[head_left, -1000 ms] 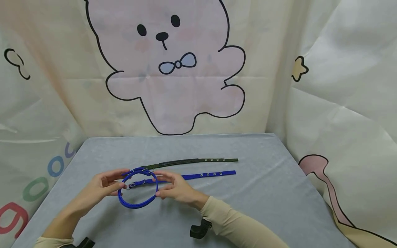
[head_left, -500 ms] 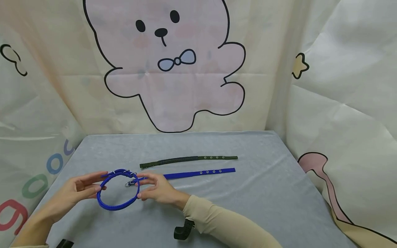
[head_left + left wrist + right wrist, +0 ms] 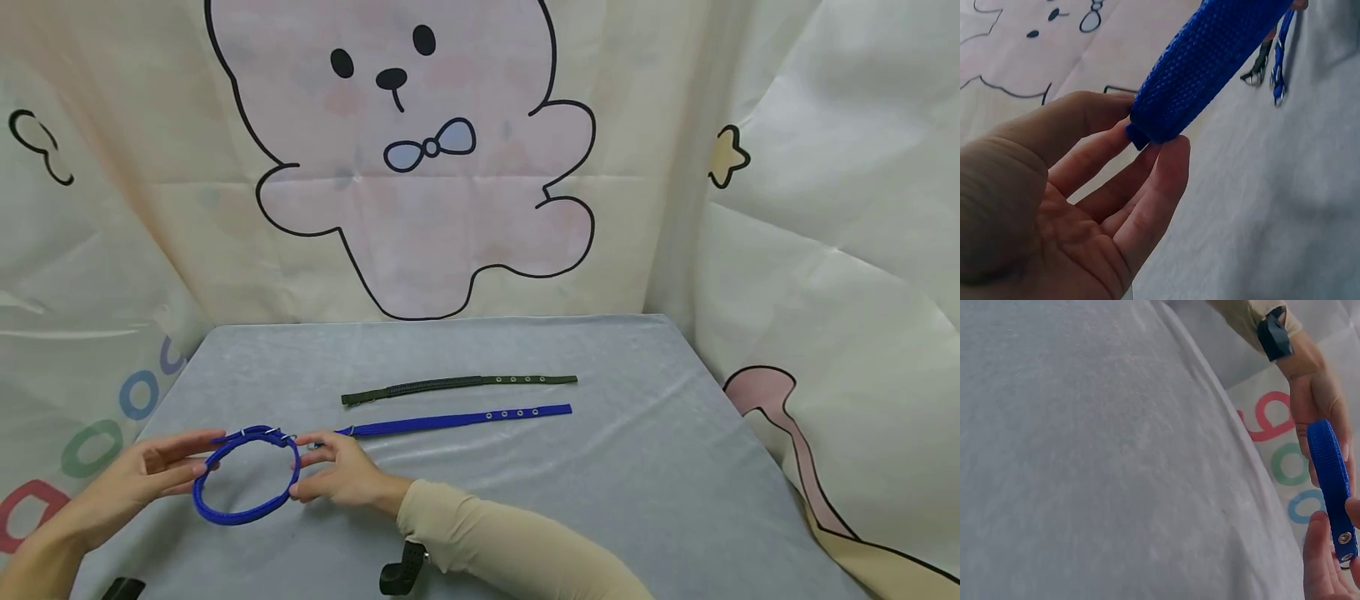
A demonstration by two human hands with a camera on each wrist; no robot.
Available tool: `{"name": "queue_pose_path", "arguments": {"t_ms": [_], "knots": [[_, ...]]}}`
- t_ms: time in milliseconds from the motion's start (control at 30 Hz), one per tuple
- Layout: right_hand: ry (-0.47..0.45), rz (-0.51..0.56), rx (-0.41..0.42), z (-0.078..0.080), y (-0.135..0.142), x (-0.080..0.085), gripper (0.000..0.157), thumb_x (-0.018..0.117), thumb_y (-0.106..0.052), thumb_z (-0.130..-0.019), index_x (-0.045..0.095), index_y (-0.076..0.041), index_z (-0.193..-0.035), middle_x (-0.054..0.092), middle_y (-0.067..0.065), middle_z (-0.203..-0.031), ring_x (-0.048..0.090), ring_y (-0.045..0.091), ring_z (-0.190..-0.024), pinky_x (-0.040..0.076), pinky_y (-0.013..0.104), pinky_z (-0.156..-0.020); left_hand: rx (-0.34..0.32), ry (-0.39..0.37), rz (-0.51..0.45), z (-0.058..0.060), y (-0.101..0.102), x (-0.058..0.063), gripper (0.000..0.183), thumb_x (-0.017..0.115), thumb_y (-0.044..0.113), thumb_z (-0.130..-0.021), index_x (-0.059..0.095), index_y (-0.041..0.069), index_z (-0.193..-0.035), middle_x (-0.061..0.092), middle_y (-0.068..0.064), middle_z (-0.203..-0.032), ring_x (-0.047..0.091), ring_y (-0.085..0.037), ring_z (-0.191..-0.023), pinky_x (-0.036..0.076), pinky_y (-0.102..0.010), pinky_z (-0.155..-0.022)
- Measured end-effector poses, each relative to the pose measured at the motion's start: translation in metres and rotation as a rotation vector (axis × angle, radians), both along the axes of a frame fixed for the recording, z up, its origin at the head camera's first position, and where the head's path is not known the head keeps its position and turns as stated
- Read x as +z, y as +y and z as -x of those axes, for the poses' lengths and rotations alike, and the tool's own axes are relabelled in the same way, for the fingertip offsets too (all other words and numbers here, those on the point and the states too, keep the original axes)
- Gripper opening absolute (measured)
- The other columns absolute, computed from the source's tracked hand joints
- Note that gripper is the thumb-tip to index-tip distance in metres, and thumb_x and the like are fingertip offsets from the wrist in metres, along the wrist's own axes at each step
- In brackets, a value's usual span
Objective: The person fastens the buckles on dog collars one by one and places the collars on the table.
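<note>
A blue collar (image 3: 240,517), buckled into a ring, is held above the table between both hands. My left hand (image 3: 138,479) pinches its left side; the left wrist view shows thumb and fingertips on the woven band (image 3: 1197,69). On the opposite side my right hand (image 3: 345,475) pinches the ring between thumb and fingers, near the buckle. In the right wrist view, metal eyelets show on the collar (image 3: 1330,469). A second blue collar (image 3: 442,422) lies stretched out behind the right hand, its buckle end partly hidden by the fingers. Beyond it lies a dark green collar (image 3: 435,385), also straight.
A grey cloth covers the table (image 3: 637,467). Printed curtains (image 3: 622,250) enclose it at the back and both sides. Dark wrist camera mounts (image 3: 402,569) hang under the forearms.
Both hands have carried the ring-shaped blue collar leftward and slightly toward the near edge. The two flat collars have stayed in place, and the green one's left end has come into sight.
</note>
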State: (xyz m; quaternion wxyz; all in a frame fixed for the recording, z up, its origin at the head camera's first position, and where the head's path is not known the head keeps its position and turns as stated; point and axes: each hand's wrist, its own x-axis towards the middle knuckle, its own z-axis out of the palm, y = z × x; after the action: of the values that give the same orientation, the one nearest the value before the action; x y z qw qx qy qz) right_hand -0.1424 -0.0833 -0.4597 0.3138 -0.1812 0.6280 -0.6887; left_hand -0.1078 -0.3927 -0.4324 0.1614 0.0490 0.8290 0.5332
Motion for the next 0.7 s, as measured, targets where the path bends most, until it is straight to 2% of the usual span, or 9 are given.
{"name": "queue_pose_path", "arguments": {"t_ms": [100, 200, 333, 500, 700], "knots": [[-0.014, -0.022, -0.02, -0.004, -0.01, -0.002, 0.057, 0.071, 0.012, -0.085, 0.06, -0.017, -0.133, 0.069, 0.005, -0.117, 0.075, 0.02, -0.083, 0.061, 0.031, -0.075, -0.022, -0.06, -0.013, 0.002, -0.012, -0.006, 0.034, 0.05, 0.019, -0.108, 0.058, 0.028, -0.139, 0.064, 0.032, -0.118, 0.064, 0.008, -0.107, 0.059, -0.026, -0.083], [-0.015, -0.043, -0.047, -0.007, -0.02, -0.003, 0.057, 0.072, 0.012, -0.085, 0.061, -0.018, -0.132, 0.069, 0.0, -0.111, 0.075, 0.02, -0.082, 0.061, 0.03, -0.073, -0.034, -0.076, -0.01, 0.004, -0.023, -0.01, 0.034, 0.048, 0.019, -0.108, 0.058, 0.032, -0.138, 0.063, 0.034, -0.119, 0.063, 0.01, -0.107, 0.058, -0.024, -0.083], [0.016, -0.099, -0.084, -0.008, -0.034, -0.003, 0.056, 0.075, 0.008, -0.084, 0.062, -0.02, -0.13, 0.07, -0.004, -0.107, 0.074, 0.018, -0.077, 0.059, 0.026, -0.068, -0.02, -0.072, 0.023, 0.004, -0.035, -0.015, 0.036, 0.049, 0.02, -0.108, 0.056, 0.023, -0.144, 0.061, 0.037, -0.119, 0.061, 0.012, -0.106, 0.058, -0.023, -0.081], [0.06, -0.208, -0.122, -0.009, -0.048, 0.0, 0.054, 0.079, 0.002, -0.083, 0.063, -0.023, -0.128, 0.07, -0.006, -0.105, 0.069, 0.013, -0.065, 0.056, 0.024, -0.061, -0.024, -0.049, 0.051, 0.006, -0.043, -0.02, 0.041, 0.05, 0.018, -0.107, 0.051, 0.006, -0.147, 0.055, 0.042, -0.119, 0.057, 0.017, -0.106, 0.058, -0.023, -0.081], [0.101, -0.3, -0.141, -0.011, -0.059, -0.002, 0.054, 0.081, 0.0, -0.082, 0.064, -0.024, -0.126, 0.071, -0.005, -0.102, 0.064, 0.008, -0.063, 0.053, 0.023, -0.058, -0.029, -0.063, 0.068, 0.006, -0.047, -0.025, 0.045, 0.053, 0.018, -0.106, 0.047, -0.001, -0.147, 0.054, 0.043, -0.118, 0.055, 0.019, -0.105, 0.059, -0.024, -0.082]]}}
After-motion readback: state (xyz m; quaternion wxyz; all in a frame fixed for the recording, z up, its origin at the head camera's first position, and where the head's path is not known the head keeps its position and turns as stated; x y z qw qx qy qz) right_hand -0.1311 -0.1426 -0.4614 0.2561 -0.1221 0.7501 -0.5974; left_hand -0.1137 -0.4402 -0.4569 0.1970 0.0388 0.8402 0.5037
